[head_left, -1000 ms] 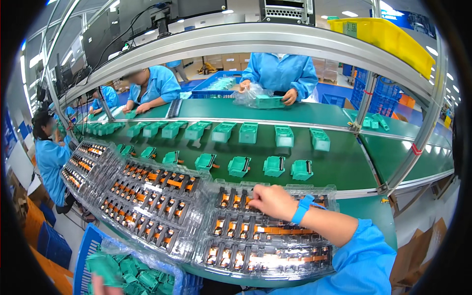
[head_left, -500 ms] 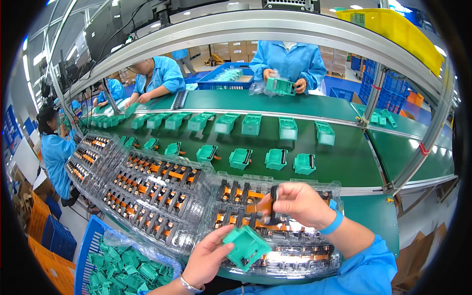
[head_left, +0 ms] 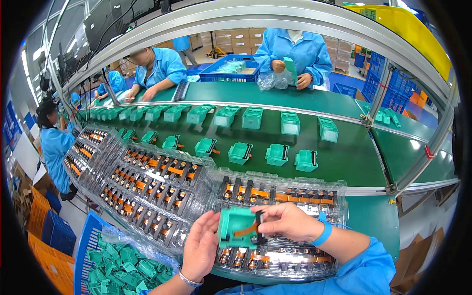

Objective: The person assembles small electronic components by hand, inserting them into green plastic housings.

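Note:
My left hand (head_left: 200, 246) grips a green plastic housing (head_left: 230, 221) by its left side, its open face turned up toward me. Pinched between the thumb and fingers of my right hand (head_left: 290, 222) is a black part with an orange flat cable (head_left: 246, 230). This part lies against the right side of the housing, and its orange strip reaches across the opening. Whether it sits fully inside cannot be seen. Under both hands is a clear plastic tray (head_left: 282, 183) with rows of similar black and orange parts.
Green housings (head_left: 239, 153) stand in two rows on a dark green conveyor (head_left: 339, 167). Another clear tray (head_left: 147, 194) lies left. A blue basket (head_left: 91, 236) of green housings is at lower left. Co-workers (head_left: 295, 51) in blue stand across the line, below a metal frame bar (head_left: 246, 17).
My right hand has brought the black part with its orange cable down and left to the housing. The left hand has raised and turned the housing. A co-worker opposite has tilted a green piece upright.

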Action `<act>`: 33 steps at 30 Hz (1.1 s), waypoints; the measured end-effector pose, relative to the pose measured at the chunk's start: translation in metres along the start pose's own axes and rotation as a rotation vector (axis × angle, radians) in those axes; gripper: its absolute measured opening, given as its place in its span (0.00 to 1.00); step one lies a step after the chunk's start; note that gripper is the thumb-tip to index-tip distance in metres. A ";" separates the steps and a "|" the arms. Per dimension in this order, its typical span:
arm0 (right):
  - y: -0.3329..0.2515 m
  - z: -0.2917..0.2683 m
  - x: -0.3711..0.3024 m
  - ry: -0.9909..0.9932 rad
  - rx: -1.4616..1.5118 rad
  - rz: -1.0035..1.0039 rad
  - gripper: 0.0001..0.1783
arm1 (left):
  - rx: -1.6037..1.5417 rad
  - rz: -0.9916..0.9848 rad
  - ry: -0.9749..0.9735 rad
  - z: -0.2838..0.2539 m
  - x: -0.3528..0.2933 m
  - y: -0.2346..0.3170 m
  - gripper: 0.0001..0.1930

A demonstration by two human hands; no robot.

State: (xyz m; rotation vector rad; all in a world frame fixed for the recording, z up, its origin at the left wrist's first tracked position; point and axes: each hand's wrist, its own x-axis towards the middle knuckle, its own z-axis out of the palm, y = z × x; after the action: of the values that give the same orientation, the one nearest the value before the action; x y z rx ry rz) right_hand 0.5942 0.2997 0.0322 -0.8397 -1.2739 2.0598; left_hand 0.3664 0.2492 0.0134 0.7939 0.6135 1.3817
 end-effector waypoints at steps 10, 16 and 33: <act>0.017 0.020 0.001 0.200 0.419 -0.154 0.05 | 0.091 -0.126 0.014 0.005 -0.002 -0.010 0.27; 0.015 0.020 -0.004 0.179 0.295 -0.217 0.06 | 0.038 -0.067 -0.038 0.000 -0.001 -0.010 0.26; -0.018 0.018 -0.022 -0.348 -0.808 -0.443 0.10 | 0.443 -0.499 -0.459 -0.002 -0.003 0.023 0.27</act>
State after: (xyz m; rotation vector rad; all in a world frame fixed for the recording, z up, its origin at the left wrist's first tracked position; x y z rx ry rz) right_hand 0.5969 0.2808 0.0599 -0.4368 -2.3114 1.3484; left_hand 0.3504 0.2469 0.0296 1.1732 0.6995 0.5809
